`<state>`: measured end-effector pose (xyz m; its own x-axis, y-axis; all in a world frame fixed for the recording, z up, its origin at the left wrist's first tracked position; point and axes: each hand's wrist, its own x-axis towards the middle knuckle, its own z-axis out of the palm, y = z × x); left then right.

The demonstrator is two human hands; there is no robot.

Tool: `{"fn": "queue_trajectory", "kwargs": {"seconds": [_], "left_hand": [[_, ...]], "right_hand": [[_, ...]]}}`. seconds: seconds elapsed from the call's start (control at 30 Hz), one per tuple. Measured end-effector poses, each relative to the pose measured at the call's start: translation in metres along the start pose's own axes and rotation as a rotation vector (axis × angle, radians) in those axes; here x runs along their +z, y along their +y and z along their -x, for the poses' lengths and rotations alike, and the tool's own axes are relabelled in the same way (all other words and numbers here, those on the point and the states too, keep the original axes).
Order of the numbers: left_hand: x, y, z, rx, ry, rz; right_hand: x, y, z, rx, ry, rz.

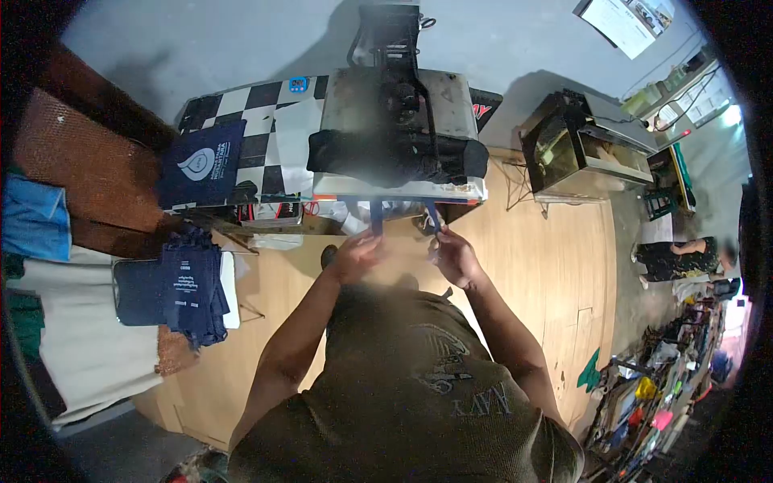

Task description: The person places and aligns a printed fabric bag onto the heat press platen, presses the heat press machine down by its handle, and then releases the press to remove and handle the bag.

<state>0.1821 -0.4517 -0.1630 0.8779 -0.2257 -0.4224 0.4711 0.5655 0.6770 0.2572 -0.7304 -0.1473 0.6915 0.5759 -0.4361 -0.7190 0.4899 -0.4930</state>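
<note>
A heat-press-like machine [403, 97] with a black arm stands at the top centre. Two dark blue straps [376, 217] hang from its front edge. My left hand [360, 256] is closed on the left strap, its fingers somewhat blurred. The right strap [435, 216] runs down to my right hand [457, 258], whose fingers are pinched around its end. Most of the cloth the straps belong to is hidden under the machine's black padded front.
Left of the machine, a dark blue printed bag [203, 163] lies on a checkered table [274, 92]. Folded dark blue bags [193, 286] are piled on a stool lower left. A glass-sided cabinet [584, 153] stands right. Another person [684, 258] is far right, near a cluttered rack [660, 386].
</note>
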Motion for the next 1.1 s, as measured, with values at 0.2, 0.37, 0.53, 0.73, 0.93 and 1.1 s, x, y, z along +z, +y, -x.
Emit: {"fn": "queue_trajectory", "kwargs": {"seconds": [0.2,0.37,0.53,0.73,0.93,1.1], "left_hand": [[-0.018,-0.036,-0.01,0.175,0.039,-0.091],[-0.026,-0.044,-0.011,0.088,-0.181,0.433],[-0.031,-0.046,-0.021,-0.026,-0.268,0.576],[-0.003,-0.023,-0.004,0.08,0.069,-0.074],[-0.057,-0.08,-0.049,0.327,0.087,-0.691],[-0.043,-0.066,-0.037,0.945,0.033,-1.384]], "right_hand": [[0.012,0.005,0.002,0.008,-0.06,-0.122],[0.012,0.007,0.002,0.016,-0.126,-0.142],[0.03,0.004,0.011,0.035,-0.063,-0.099],[0.033,-0.001,0.013,0.085,0.016,-0.03],[0.039,0.005,0.012,0.06,0.015,0.123],[0.035,0.009,0.004,0.035,0.035,0.253]]}}
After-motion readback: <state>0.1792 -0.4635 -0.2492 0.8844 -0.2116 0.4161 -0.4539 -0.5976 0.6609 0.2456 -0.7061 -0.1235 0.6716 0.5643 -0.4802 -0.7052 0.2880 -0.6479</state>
